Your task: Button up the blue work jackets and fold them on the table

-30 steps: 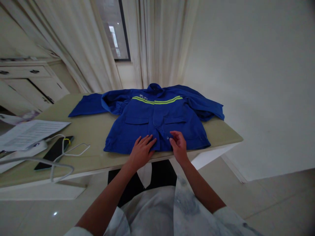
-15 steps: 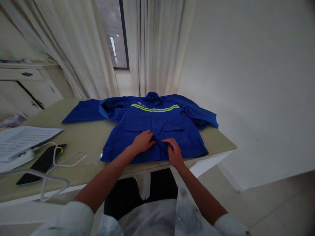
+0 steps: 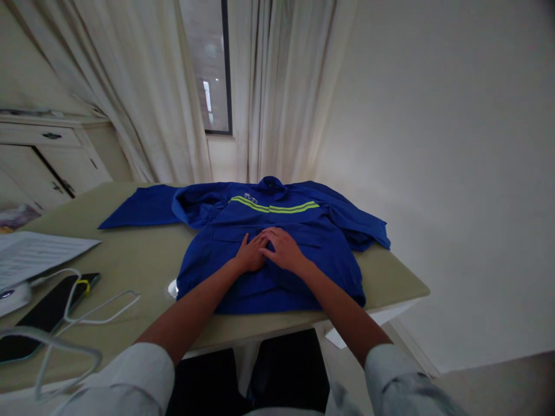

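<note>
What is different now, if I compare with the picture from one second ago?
The left hand and right hand have moved up the blue jacket from near the hem and come together, fingertips overlapping in view. A firm grip cannot be made out. A small white item now shows beside the hem. The sleeves, phone and papers stayed.

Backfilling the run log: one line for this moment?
left hand: on blue jacket front | right hand: jacket front, fingers meeting left's | jacket: spread on table, yellow-green stripe up | grip: unclear
</note>
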{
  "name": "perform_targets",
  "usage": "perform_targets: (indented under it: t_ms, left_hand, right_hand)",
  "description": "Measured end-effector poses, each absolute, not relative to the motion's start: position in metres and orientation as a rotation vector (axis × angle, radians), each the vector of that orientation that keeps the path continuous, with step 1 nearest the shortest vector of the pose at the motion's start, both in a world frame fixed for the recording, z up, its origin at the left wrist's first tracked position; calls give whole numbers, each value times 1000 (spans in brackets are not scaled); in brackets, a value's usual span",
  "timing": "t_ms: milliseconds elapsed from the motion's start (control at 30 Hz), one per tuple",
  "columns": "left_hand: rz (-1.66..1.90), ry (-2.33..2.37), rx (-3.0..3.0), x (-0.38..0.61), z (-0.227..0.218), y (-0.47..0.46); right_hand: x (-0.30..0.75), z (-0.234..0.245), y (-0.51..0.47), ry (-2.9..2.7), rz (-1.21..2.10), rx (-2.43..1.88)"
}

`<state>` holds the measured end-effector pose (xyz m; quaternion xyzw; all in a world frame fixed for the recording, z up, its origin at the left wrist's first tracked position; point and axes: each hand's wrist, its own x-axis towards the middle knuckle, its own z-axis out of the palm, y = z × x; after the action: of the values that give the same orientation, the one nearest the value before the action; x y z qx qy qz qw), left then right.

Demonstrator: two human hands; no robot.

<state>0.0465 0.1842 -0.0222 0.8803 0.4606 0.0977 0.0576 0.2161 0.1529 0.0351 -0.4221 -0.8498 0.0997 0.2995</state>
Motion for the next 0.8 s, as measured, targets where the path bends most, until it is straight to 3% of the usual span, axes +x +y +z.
perform_targets:
  t_ms: [167,567,800]
  left_hand:
    - [565,1371,2608,38,-27,188]
    - [647,1402,2597,35,-17,166]
    - [925,1428,2587,30,-13,159]
  right_hand:
    - [224,5,209,-2197,694,-1044]
    - [262,11,193,-2186,962,-1074]
    - [255,22,183,-2139,658,-1139]
